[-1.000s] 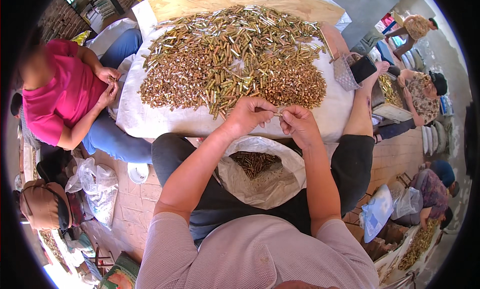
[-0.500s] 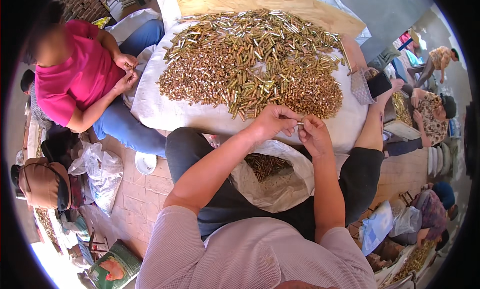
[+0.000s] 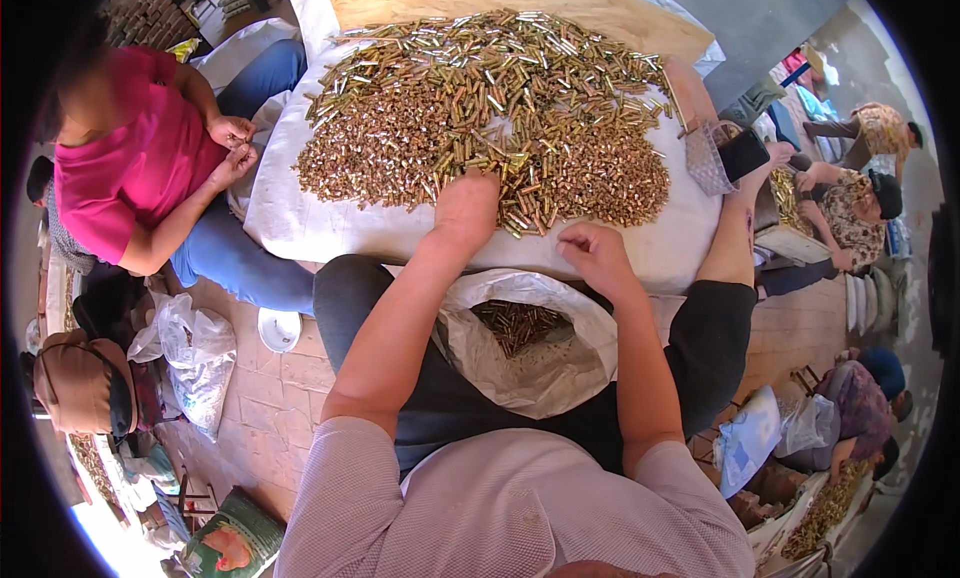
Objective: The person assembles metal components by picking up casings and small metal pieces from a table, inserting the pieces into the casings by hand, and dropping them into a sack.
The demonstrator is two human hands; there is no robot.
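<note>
My left hand (image 3: 468,210) reaches over the near edge of a heap of long, gold-coloured metal tubes (image 3: 490,108), its fingertips among them and mostly hidden. My right hand (image 3: 597,260) is just above the table's near edge, fingers curled and thumb against the index finger; whether a small piece is between them cannot be made out. Short, copper-gold metal pieces lie in a left heap (image 3: 365,153) and a right heap (image 3: 615,173). Below my hands, between my legs, an open white sack (image 3: 570,376) holds slender, darker metal pieces (image 3: 515,323).
The heaps rest on a white-covered table (image 3: 285,208) with a plywood board (image 3: 480,0) behind. On the left a person in pink (image 3: 150,158) works with both hands. A checked basket and a dark phone (image 3: 743,155) are at the right edge. A white bowl (image 3: 279,330) stands on the floor.
My hands, earlier together around a small metal piece, have separated. The left has gone forward and left into the tubes; the right has drawn slightly down. The view has shifted slightly.
</note>
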